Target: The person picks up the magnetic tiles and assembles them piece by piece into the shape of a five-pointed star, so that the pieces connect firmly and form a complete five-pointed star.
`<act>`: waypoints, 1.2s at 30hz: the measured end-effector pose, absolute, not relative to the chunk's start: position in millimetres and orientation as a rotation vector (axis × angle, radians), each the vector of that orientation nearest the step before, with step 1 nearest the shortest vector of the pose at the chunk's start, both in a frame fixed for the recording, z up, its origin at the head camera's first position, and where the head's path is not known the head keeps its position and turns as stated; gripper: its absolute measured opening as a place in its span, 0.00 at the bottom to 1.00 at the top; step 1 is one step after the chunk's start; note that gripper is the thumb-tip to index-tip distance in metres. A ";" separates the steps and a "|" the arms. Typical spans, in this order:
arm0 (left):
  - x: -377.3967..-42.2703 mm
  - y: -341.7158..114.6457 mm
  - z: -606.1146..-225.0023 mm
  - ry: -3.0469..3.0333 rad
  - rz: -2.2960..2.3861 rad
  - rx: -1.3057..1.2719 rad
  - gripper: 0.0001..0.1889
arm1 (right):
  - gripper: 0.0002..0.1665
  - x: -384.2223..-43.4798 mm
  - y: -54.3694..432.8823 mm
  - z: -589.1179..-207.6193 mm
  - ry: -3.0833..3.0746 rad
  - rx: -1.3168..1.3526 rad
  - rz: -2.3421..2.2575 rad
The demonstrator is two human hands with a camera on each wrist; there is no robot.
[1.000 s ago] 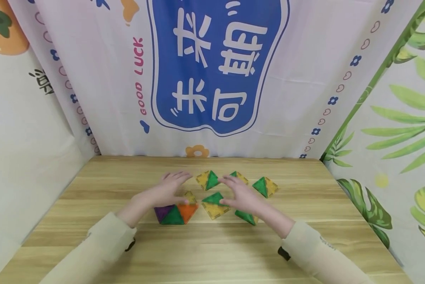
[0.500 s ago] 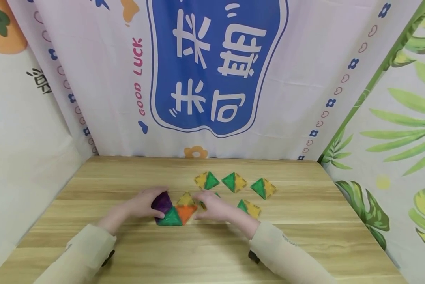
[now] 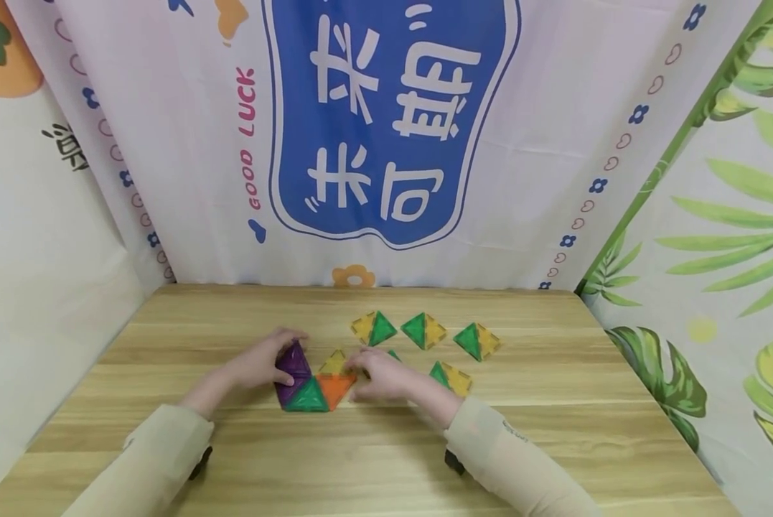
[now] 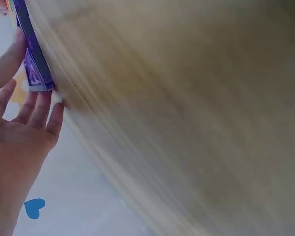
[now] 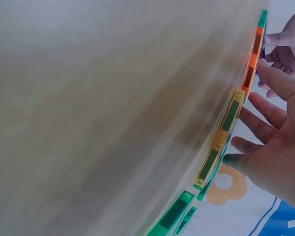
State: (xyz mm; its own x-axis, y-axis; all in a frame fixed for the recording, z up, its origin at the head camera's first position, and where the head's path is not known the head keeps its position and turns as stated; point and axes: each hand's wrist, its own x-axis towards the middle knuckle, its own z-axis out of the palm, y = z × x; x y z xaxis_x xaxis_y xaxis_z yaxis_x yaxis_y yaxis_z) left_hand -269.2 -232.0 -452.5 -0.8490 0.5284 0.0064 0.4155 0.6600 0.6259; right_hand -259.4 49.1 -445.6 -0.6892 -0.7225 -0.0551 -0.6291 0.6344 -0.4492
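My left hand [image 3: 257, 362] grips the left end of a joined row of see-through magnetic tiles, thumb on the near side and fingers behind. Two purple triangle tiles [image 3: 296, 357] lie between its fingers and show edge-on in the left wrist view. A green triangle tile [image 3: 308, 396] and an orange triangle tile [image 3: 331, 388] continue the row. My right hand [image 3: 382, 375] holds the orange tile's right corner between thumb and fingers. In the right wrist view, that hand's fingers [image 5: 258, 125] spread beside a yellow tile [image 5: 219, 140].
A yellow triangle [image 3: 334, 362] stands at the orange tile's far edge. Green-and-yellow triangle pairs lie to the right, including a back left pair [image 3: 381, 329] and a far right pair [image 3: 469, 342]. One pair is mostly hidden under my right hand. A printed curtain [image 3: 218, 215] hangs behind the wooden table [image 3: 373, 467].
Both hands have come down and moved left from above the tiles, the left to the purple tiles, the right to the orange one. Since half a second ago, the purple end has shifted slightly left.
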 end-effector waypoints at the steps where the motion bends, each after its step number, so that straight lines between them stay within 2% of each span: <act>1: -270.7 -232.1 -452.4 2.692 0.970 0.759 0.40 | 0.30 -260.9 48.5 -445.4 2.625 -1.095 -0.595; 7: -281.0 -233.0 -451.0 2.677 0.926 0.711 0.41 | 0.33 -274.0 42.6 -443.6 2.661 -1.005 -0.532; 12: -286.1 -234.4 -449.1 2.686 0.842 0.715 0.41 | 0.40 -287.3 38.4 -444.2 2.677 -0.969 -0.461; 18: -288.5 -235.7 -448.0 2.693 0.817 0.704 0.37 | 0.47 -297.6 35.7 -443.9 2.677 -0.939 -0.316; 27: -288.1 -237.5 -450.5 2.645 0.891 0.649 0.32 | 0.46 -301.3 33.6 -442.2 2.646 -0.950 -0.247; 36: -286.0 -237.1 -450.1 2.638 0.908 0.693 0.29 | 0.47 -299.1 34.9 -444.7 2.641 -0.926 -0.501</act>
State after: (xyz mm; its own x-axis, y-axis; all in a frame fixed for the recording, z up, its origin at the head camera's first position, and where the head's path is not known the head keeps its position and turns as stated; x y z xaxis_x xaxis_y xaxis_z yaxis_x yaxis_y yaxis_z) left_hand -286.0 -237.1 -450.1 -0.8507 0.5176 -0.0921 0.3512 0.6898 0.6331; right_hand -299.1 34.9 -444.7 -0.7484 -0.6434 -0.1612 -0.5396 0.7320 -0.4160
